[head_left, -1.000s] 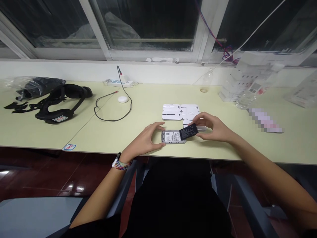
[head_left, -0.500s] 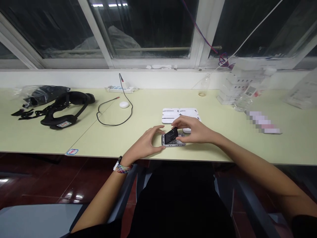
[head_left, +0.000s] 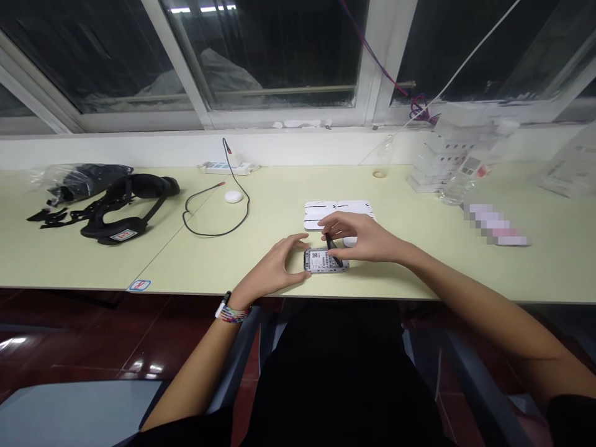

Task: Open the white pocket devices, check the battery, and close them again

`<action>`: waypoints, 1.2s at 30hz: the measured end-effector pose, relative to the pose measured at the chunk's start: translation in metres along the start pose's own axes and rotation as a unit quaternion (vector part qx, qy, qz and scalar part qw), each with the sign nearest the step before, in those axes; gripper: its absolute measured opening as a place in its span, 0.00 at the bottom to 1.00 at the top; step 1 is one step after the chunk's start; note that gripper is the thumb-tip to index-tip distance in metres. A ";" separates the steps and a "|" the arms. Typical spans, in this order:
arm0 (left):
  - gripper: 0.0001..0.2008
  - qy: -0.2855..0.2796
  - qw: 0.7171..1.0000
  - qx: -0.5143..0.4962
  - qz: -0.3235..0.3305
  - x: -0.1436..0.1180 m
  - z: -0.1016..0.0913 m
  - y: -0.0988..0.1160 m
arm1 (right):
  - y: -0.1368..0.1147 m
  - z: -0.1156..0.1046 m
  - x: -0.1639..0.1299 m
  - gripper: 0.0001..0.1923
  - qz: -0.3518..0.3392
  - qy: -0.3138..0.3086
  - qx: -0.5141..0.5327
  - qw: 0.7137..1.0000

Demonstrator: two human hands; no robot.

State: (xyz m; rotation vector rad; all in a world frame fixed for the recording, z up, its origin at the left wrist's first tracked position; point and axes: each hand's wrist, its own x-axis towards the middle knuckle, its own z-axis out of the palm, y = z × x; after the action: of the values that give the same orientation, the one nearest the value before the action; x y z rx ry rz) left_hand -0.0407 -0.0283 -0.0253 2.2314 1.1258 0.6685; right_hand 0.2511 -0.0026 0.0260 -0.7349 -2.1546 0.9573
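Note:
On the table in front of me lies a small flat electronic device [head_left: 318, 259] with its back off, showing a printed label inside. My left hand [head_left: 274, 267] steadies its left end, thumb at the near corner and fingers at the far one. Between the thumb and fingers of my right hand [head_left: 363, 237] is a thin black battery [head_left: 333, 247]. It stands steeply tilted over the right part of the device, its lower edge at the right end. A rounded white piece [head_left: 350, 241] is partly hidden behind my right hand. Flat white pieces with black lines [head_left: 321, 214] lie just beyond.
A black cable [head_left: 248, 205] loops round a small white round case [head_left: 233, 197] at the left, below a power strip [head_left: 228, 167]. A black headset [head_left: 114, 230] lies farther left. At the right stand a plastic bottle [head_left: 454, 189], white boxes [head_left: 426, 177] and a blurred-out packet [head_left: 496, 225].
My right hand has tipped the battery from a slant facing me to a steep, nearly edge-on tilt, with its lower edge farther right. More of the device's label shows. My left hand stays in place.

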 end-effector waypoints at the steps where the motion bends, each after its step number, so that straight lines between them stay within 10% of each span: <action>1: 0.41 0.000 1.000 -0.002 0.001 0.000 0.000 0.000 | -0.001 0.002 0.003 0.21 -0.008 -0.004 -0.021 1.000; 10: 0.39 0.003 1.000 -0.015 -0.009 0.003 0.000 0.002 | -0.009 0.015 0.023 0.04 -0.011 -0.095 -0.170 0.981; 25: 0.41 0.011 1.000 0.006 0.017 0.000 0.001 0.001 | 0.039 0.026 -0.027 0.20 -0.141 -0.082 -0.286 0.944; 36: 0.22 -0.014 0.995 0.051 0.083 0.002 -0.002 0.010 | 0.043 0.019 -0.041 0.21 -0.136 -0.076 -0.277 0.948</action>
State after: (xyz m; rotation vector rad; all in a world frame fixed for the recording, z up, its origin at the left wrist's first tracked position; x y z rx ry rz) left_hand -0.0358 -0.0314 -0.0168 2.4334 0.9887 0.6578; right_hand 0.2718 -0.0151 -0.0314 -0.6024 -2.6114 0.2636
